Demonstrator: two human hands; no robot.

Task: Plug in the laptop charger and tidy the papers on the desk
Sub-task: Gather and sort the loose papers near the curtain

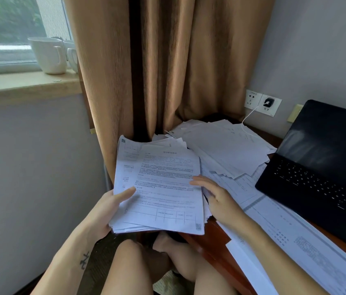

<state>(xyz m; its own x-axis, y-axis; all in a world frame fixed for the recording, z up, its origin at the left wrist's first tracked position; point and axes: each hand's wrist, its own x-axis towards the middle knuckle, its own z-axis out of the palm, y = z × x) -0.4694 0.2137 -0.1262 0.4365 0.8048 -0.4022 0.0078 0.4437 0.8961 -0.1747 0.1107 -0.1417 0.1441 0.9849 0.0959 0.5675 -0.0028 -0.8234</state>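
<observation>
A thick stack of printed papers [159, 188] hangs over the desk's left edge. My left hand [108, 207] grips its lower left side, thumb on top. My right hand [216, 199] rests on the stack's right edge with fingers straight and relaxed. More loose papers [227, 150] lie scattered across the wooden desk [210, 241]. An open black laptop [321, 171] sits at the right. A dark charger plug [266, 102] sits in the wall socket, and its white cable [247, 118] trails down onto the papers.
A brown curtain [168, 60] hangs behind the desk. Two white mugs [49, 54] stand on the windowsill at upper left. Long printed sheets [284, 231] lie along the desk in front of the laptop. My bare knees [146, 262] are below the desk edge.
</observation>
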